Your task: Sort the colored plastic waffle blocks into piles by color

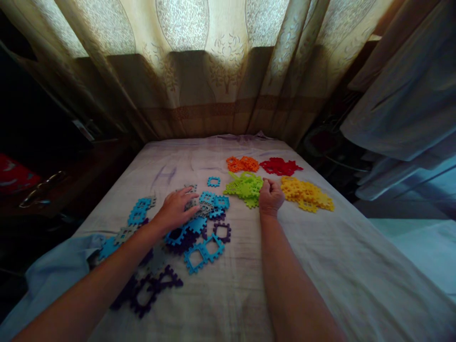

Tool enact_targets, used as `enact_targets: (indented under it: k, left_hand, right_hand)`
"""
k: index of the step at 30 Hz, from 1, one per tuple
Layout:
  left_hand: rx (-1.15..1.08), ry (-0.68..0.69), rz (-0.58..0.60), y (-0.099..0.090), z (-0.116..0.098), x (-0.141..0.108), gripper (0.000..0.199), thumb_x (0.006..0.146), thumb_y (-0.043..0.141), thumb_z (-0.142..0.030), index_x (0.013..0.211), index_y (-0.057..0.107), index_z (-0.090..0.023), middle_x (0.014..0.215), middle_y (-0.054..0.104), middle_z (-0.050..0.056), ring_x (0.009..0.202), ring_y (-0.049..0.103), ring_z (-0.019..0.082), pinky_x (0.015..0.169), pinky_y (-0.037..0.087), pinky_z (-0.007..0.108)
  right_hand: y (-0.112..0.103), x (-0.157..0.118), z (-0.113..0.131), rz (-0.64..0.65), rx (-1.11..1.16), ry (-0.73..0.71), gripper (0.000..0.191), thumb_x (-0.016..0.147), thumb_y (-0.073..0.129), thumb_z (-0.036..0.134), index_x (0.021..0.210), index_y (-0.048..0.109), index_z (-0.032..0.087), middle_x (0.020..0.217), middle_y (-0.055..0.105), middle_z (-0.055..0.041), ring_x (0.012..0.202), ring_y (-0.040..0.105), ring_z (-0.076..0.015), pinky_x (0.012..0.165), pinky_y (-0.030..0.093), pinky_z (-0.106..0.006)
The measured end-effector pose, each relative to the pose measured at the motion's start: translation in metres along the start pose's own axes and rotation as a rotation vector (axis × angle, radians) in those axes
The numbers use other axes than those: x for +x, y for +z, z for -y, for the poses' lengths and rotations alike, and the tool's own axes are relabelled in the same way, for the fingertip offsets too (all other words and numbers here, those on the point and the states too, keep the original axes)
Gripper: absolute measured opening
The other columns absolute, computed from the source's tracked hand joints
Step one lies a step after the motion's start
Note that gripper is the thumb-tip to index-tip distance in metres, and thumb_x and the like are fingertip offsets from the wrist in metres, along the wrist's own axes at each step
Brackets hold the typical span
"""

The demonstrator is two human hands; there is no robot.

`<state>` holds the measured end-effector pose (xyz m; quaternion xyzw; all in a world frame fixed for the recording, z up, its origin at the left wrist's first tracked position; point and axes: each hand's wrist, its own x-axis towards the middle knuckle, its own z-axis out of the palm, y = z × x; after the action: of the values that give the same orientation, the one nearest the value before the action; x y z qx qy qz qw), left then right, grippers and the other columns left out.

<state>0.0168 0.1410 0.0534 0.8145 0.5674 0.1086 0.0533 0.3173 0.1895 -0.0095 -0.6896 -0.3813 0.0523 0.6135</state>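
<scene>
My left hand lies over the mixed pile of interlocking plastic building pieces, its fingers spread and touching grey pieces. Around it are light blue pieces and dark purple pieces, some shaped like window frames. My right hand is curled closed at the right edge of a heap of lime green pieces. Whatever its fingers may hold is hidden. Just right of that hand is a heap of yellow pieces.
Behind the green heap lie orange pieces and red pieces. One blue frame piece sits apart. A pale sheet covers the surface, with a light blue cloth at left. A curtain hangs behind.
</scene>
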Motion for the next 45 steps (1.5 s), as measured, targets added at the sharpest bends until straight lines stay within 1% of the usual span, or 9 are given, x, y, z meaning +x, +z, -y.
enact_targets:
  k: [5,11,14,18,24,26,30,35,45]
  left_hand:
    - [0.073,-0.106,-0.157,0.003,0.018,-0.097,0.044,0.088,0.05,-0.053,0.122,0.066,-0.032,0.143,0.056,0.006,0.136,0.047,0.031,0.117,0.027,0.058]
    - [0.137,-0.211,-0.34,-0.001,0.037,-0.142,0.041,0.09,0.043,-0.053,0.114,0.068,-0.032,0.133,0.065,0.006,0.129,0.054,0.033,0.117,0.023,0.062]
    - [0.154,-0.259,-0.414,-0.003,0.047,-0.149,0.04,0.09,0.042,-0.051,0.113,0.068,-0.031,0.129,0.067,0.007,0.127,0.056,0.034,0.116,0.024,0.062]
    - [0.122,-0.291,-0.427,0.002,0.057,-0.152,0.041,0.089,0.043,-0.051,0.118,0.066,-0.032,0.132,0.065,0.008,0.128,0.054,0.034,0.115,0.028,0.06]
    - [-0.01,-0.324,-0.452,0.02,0.07,-0.147,0.053,0.089,0.04,-0.056,0.127,0.06,-0.025,0.141,0.054,0.013,0.133,0.048,0.034,0.112,0.038,0.052]
    - [-0.046,-0.337,-0.454,0.025,0.071,-0.145,0.055,0.09,0.039,-0.056,0.128,0.059,-0.022,0.143,0.052,0.014,0.135,0.046,0.033,0.113,0.037,0.051]
    - [-0.058,-0.358,-0.436,0.027,0.069,-0.144,0.055,0.09,0.041,-0.057,0.13,0.057,-0.023,0.145,0.05,0.013,0.136,0.045,0.031,0.115,0.036,0.049]
    - [-0.052,-0.398,-0.434,0.024,0.066,-0.144,0.055,0.091,0.041,-0.056,0.131,0.057,-0.021,0.146,0.048,0.016,0.137,0.044,0.034,0.114,0.035,0.052]
    - [-0.29,-0.333,-0.55,0.02,0.064,-0.138,0.051,0.092,0.042,-0.053,0.126,0.059,-0.019,0.144,0.051,0.015,0.135,0.048,0.028,0.115,0.037,0.045]
  right_hand:
    - [-0.003,-0.008,0.01,0.028,-0.078,-0.129,0.038,0.085,0.041,0.04,0.09,0.072,0.018,0.079,0.072,-0.0078,0.07,0.062,-0.0198,0.072,0.047,-0.03]
    - [-0.004,-0.026,0.044,0.329,-0.27,-0.529,0.035,0.09,0.044,0.034,0.105,0.072,0.019,0.114,0.07,-0.0117,0.11,0.059,-0.0239,0.1,0.041,-0.038]
    - [0.007,-0.04,0.064,0.522,-0.478,-0.624,0.035,0.091,0.05,0.038,0.115,0.07,0.023,0.137,0.059,-0.0112,0.132,0.044,-0.0286,0.11,0.03,-0.046]
    - [0.021,-0.044,0.078,0.686,-0.728,-0.573,0.041,0.094,0.047,0.048,0.111,0.073,0.021,0.143,0.052,-0.0161,0.136,0.039,-0.035,0.111,0.022,-0.057]
    - [0.023,-0.027,0.08,0.601,-0.882,-0.551,0.043,0.094,0.047,0.047,0.099,0.077,0.016,0.131,0.06,-0.021,0.133,0.042,-0.0392,0.108,0.025,-0.06]
    - [0.029,-0.028,0.085,0.618,-0.849,-0.595,0.041,0.094,0.048,0.044,0.105,0.075,0.014,0.129,0.061,-0.0211,0.128,0.046,-0.0373,0.106,0.031,-0.055]
    - [0.059,-0.043,0.1,0.826,-0.694,-0.687,0.044,0.096,0.047,0.038,0.13,0.062,0.016,0.136,0.058,-0.0161,0.123,0.053,-0.0269,0.105,0.037,-0.038]
    - [0.085,-0.073,0.107,0.95,-0.723,-0.555,0.046,0.099,0.041,0.044,0.133,0.06,0.019,0.132,0.061,-0.014,0.121,0.056,-0.0257,0.101,0.04,-0.035]
    - [0.06,-0.125,0.119,1.023,-0.419,-0.623,0.04,0.098,0.045,0.04,0.13,0.063,0.021,0.132,0.065,-0.008,0.122,0.058,-0.0211,0.104,0.042,-0.033]
